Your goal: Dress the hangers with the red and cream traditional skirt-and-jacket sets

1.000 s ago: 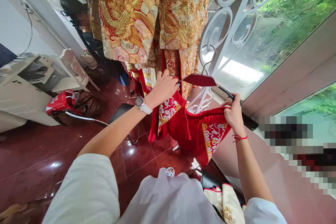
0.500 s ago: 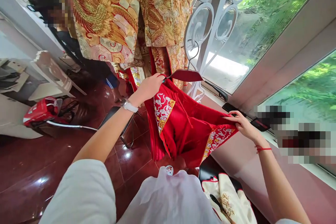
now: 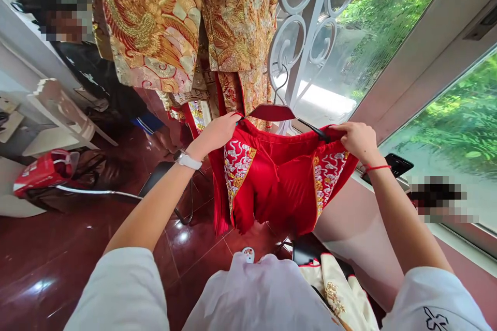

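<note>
A red garment (image 3: 277,181) with gold and white embroidered borders hangs from a dark red hanger (image 3: 272,112), whose hook catches on a white scrolled window grille (image 3: 306,36). My left hand (image 3: 221,129) is closed on the garment's upper left edge at the hanger's left end. Gripping the upper right edge at the hanger's right end is my right hand (image 3: 357,139), also closed. The cloth is stretched level between both hands.
Gold and red embroidered robes (image 3: 174,26) hang just behind. Another person (image 3: 89,67) in dark clothes sits at the left by a white chair (image 3: 58,114). A red bag (image 3: 39,173) lies on the red tiled floor. A phone (image 3: 396,164) rests on the window ledge. A cream garment (image 3: 337,289) lies below.
My right hand has lifted the garment's right side from low near the ledge up to the hanger's right end. The left hand stayed at the hanger's left end.
</note>
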{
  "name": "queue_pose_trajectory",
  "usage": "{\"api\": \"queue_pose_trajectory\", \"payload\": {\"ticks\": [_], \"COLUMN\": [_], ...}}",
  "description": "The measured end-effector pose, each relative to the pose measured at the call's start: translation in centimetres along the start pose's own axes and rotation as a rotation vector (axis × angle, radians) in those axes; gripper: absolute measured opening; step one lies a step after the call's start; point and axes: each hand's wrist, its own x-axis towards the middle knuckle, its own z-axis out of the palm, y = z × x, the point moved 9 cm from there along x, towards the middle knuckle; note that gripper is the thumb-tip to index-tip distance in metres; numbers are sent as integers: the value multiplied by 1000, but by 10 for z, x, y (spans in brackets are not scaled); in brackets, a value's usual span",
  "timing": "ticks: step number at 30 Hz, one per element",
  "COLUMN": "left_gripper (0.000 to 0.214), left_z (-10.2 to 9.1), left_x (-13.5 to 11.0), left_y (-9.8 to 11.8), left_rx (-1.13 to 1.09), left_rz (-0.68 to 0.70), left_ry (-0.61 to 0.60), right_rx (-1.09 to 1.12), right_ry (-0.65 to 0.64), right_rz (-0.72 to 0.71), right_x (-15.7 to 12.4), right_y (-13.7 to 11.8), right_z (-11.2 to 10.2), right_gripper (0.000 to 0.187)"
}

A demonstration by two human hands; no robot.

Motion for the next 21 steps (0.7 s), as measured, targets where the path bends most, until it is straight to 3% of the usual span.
{"api": "queue_pose_trajectory", "payload": {"ticks": [5, 8, 10, 12, 15, 18, 21], "left_gripper": [40, 46, 50, 50, 47, 44, 43], "left_z": [11, 20, 25, 28, 27, 30, 30], "left_x": [3, 5, 5, 5, 7, 10, 8], "left_y": [10, 14, 15, 16, 13, 11, 13], "left_rx": [-68, -86, -100, -119, -148, -176, -155], "left_rz": [26, 20, 23, 36, 18, -36, -136], "left_ry": [-20, -24, -22, -9, 37, 65, 183], "right_rx": [39, 117, 183, 208, 167, 160, 214], "right_ry": [34, 126, 170, 160, 125, 135, 190], "right_rz": [23, 92, 91, 14, -159, -222, -190], "right_x": [19, 24, 21, 11, -17, -42, -52], "right_y": [-39, -61, -80, -102, -127, -127, -116], "right_z": [-44, -73, -81, -73, -41, -7, 10], "right_gripper": [51, 49, 48, 48, 59, 81, 84]}}
